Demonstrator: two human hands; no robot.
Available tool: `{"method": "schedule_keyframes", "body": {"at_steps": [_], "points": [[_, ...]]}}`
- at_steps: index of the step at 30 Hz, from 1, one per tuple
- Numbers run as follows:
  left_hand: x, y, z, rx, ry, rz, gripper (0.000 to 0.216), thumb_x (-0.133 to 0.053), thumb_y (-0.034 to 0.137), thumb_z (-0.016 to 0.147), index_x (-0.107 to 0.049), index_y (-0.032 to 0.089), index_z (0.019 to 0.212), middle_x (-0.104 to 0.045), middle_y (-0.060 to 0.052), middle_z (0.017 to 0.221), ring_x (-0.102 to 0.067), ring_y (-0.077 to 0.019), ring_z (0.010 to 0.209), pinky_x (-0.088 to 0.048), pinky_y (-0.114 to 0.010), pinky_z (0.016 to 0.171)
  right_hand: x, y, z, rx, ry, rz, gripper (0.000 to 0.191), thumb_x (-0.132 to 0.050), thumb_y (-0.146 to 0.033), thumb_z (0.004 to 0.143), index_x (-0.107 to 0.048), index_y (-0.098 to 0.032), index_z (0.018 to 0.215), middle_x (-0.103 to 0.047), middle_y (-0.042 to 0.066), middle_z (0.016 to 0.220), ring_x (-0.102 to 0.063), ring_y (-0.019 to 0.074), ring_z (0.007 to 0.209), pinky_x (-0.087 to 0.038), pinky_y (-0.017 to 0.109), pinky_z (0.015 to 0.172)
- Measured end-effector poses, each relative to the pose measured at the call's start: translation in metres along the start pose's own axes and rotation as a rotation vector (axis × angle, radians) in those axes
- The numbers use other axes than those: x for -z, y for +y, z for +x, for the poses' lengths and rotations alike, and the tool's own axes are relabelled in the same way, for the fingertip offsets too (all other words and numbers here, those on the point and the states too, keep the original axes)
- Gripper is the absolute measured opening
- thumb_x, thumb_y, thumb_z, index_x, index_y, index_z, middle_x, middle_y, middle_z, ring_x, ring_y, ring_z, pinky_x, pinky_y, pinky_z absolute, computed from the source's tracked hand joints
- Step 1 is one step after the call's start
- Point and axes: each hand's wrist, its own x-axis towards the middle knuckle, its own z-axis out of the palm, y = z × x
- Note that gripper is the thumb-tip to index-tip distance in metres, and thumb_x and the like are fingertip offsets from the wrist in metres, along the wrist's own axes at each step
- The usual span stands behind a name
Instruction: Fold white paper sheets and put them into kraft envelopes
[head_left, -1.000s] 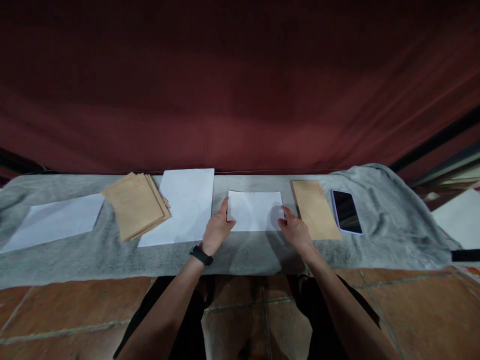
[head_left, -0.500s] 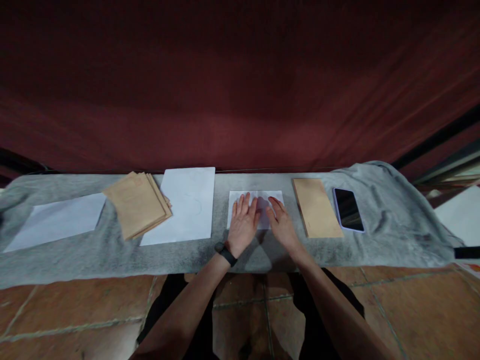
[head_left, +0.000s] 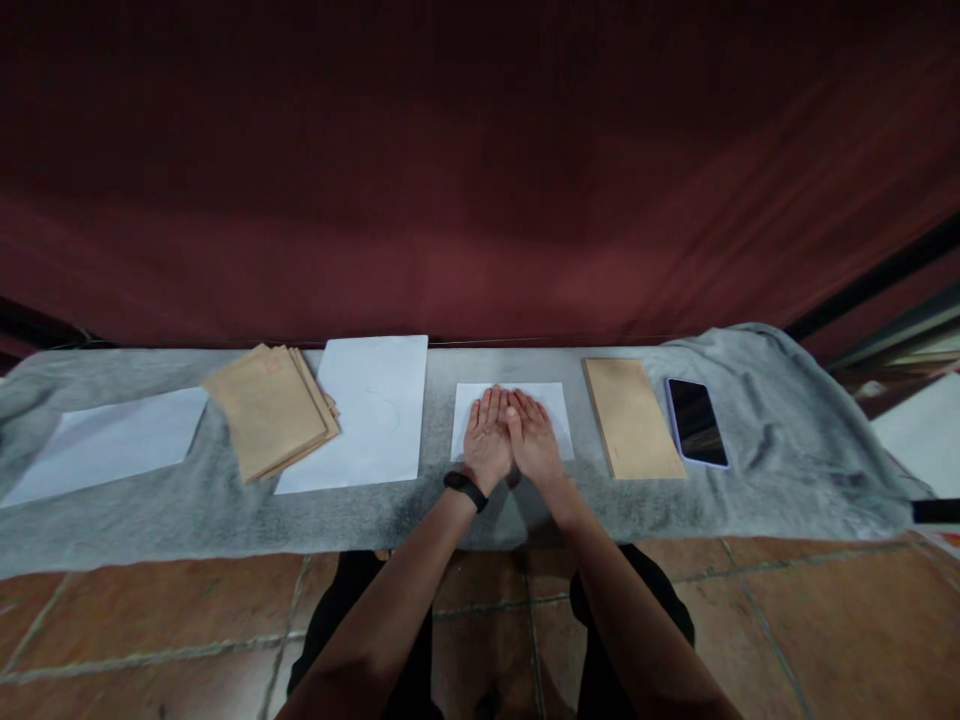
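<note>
A small white sheet of paper [head_left: 561,412] lies on the grey cloth in front of me. My left hand [head_left: 489,432] rests flat on its middle, fingers stretched out and pointing away from me. Close against it, my right hand [head_left: 534,436] also lies flat on the paper, its thumb reaching over the edge of my left hand. Both palms press down, and the middle of the sheet is hidden under them. A dark watch [head_left: 466,490] is on my left wrist.
Left of the sheet are larger white paper [head_left: 375,415], a pile of brown envelopes [head_left: 274,410] partly on it, and another white sheet [head_left: 124,440]. To the right lie a brown envelope stack [head_left: 634,418] and a phone [head_left: 697,422]. A dark red cloth [head_left: 480,270] hangs behind.
My hands have come together over the middle of the paper. The right hand moved left until it touched the left hand, which shifted slightly right.
</note>
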Motion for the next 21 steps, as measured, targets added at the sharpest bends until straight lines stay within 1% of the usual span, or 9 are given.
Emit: {"method": "schedule_keyframes", "body": {"at_steps": [4, 9, 15, 18, 21], "points": [[0.001, -0.006, -0.001, 0.039, 0.005, 0.015, 0.058, -0.028, 0.022, 0.104, -0.034, 0.005, 0.159, -0.026, -0.017, 0.169, -0.019, -0.0274, 0.158, -0.019, -0.047, 0.129, -0.001, 0.000, -0.001, 0.020, -0.039, -0.171, 0.058, -0.017, -0.036, 0.110, -0.050, -0.011, 0.152, -0.046, 0.014, 0.159, -0.038, 0.0238, 0.151, -0.024, 0.046, 0.126], [-0.002, -0.011, -0.004, 0.071, 0.066, 0.010, 0.057, -0.027, 0.025, 0.105, -0.036, 0.007, 0.158, -0.028, -0.016, 0.168, -0.020, -0.0264, 0.158, -0.021, -0.048, 0.129, 0.000, 0.003, 0.000, 0.023, -0.052, -0.243, 0.055, -0.023, -0.034, 0.110, -0.048, -0.013, 0.154, -0.042, 0.012, 0.162, -0.036, 0.0253, 0.152, -0.023, 0.047, 0.126], [-0.001, -0.018, -0.009, 0.096, 0.118, -0.001, 0.059, -0.035, 0.028, 0.103, -0.035, 0.006, 0.158, -0.031, -0.018, 0.166, -0.024, -0.0267, 0.157, -0.024, -0.047, 0.128, 0.001, 0.014, -0.003, 0.047, -0.006, -0.297, 0.054, -0.033, -0.035, 0.109, -0.044, -0.012, 0.156, -0.039, 0.015, 0.163, -0.036, 0.0289, 0.152, -0.024, 0.050, 0.125], [0.001, -0.021, -0.012, 0.108, 0.119, 0.002, 0.060, -0.036, 0.028, 0.102, -0.035, 0.003, 0.157, -0.032, -0.019, 0.166, -0.023, -0.0274, 0.157, -0.024, -0.048, 0.127, 0.004, 0.022, -0.004, 0.048, 0.024, -0.313, 0.055, -0.035, -0.037, 0.108, -0.042, -0.012, 0.156, -0.040, 0.016, 0.163, -0.037, 0.0297, 0.151, -0.026, 0.051, 0.124], [0.004, -0.024, -0.014, 0.116, 0.109, 0.004, 0.059, -0.034, 0.026, 0.103, -0.035, 0.001, 0.157, -0.033, -0.021, 0.165, -0.024, -0.0278, 0.157, -0.024, -0.048, 0.127, 0.009, 0.030, -0.006, 0.044, 0.039, -0.335, 0.058, -0.036, -0.040, 0.108, -0.042, -0.009, 0.156, -0.041, 0.019, 0.161, -0.039, 0.0316, 0.150, -0.027, 0.052, 0.123]]}}
